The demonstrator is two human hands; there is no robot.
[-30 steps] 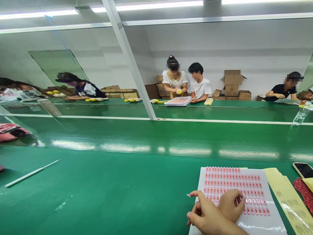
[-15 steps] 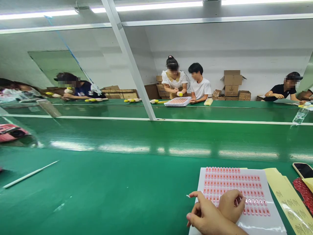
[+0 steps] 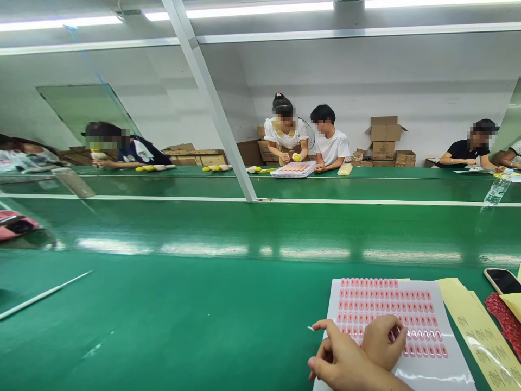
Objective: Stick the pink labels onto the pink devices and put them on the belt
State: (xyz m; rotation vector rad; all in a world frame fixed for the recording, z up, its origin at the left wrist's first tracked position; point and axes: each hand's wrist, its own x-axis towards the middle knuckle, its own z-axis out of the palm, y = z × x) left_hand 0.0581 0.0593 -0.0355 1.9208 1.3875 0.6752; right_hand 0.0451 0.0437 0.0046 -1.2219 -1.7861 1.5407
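My wrists cross over a white sheet at the lower right, which carries several rows of small pink false nails, each with a red mark. On top lies my right hand, pointing left, its index finger stretched out and its thumb apart. A small white piece or nail tip shows at the end of that index finger. Behind it, my left hand rests on the rows with its fingers curled loosely to the right; I see nothing held in it. The right hand and forearm hide part of the left wrist and some rows.
Printed yellow sheets, a phone and red bubble wrap lie to the right. A thin white stick lies left on the green table. Across stand a slanted post, a water bottle and several seated or leaning people.
My hands keep their pose over the sheet. The view has shifted slightly, so most things sit a little further left. Across the table, the person at left has leaned lower.
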